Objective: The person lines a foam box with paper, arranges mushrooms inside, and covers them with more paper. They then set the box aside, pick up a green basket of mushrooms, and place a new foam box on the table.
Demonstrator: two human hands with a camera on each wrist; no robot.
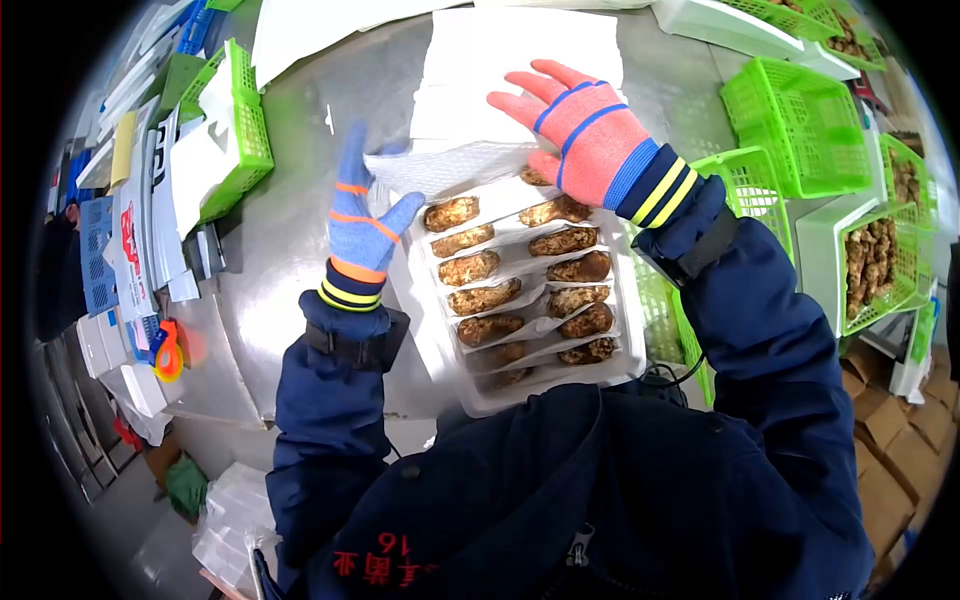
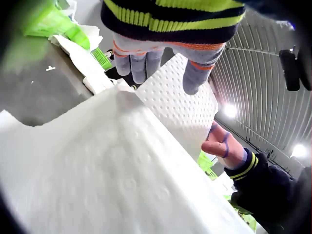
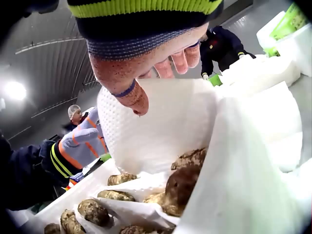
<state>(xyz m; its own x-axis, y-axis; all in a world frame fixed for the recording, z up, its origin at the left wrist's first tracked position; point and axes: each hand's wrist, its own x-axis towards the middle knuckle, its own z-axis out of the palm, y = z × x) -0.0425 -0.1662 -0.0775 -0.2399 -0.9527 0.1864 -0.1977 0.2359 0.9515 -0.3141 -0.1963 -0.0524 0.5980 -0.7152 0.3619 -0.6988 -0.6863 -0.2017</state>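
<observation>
Grey metal desk point(image 1: 300, 260). Directly on it: white tray point(image 1: 628, 320) near person, white sheets point(image 1: 475, 70) beyond, green basket point(image 1: 252, 125) left, small white scrap point(image 1: 329, 119).

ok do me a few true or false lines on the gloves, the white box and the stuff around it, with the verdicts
1. The left hand wears a blue and orange glove. True.
2. The right hand wears a plain green glove. False: its glove is pink with blue bands.
3. Brown lumpy pieces lie in two columns in the white box. True.
4. The dimpled white sheet lies flat beneath the box. False: it is raised at the box's far end.
5. Green baskets show on both sides of the head view. True.
6. Both hands are clenched into fists. False: their fingers are extended.
</observation>
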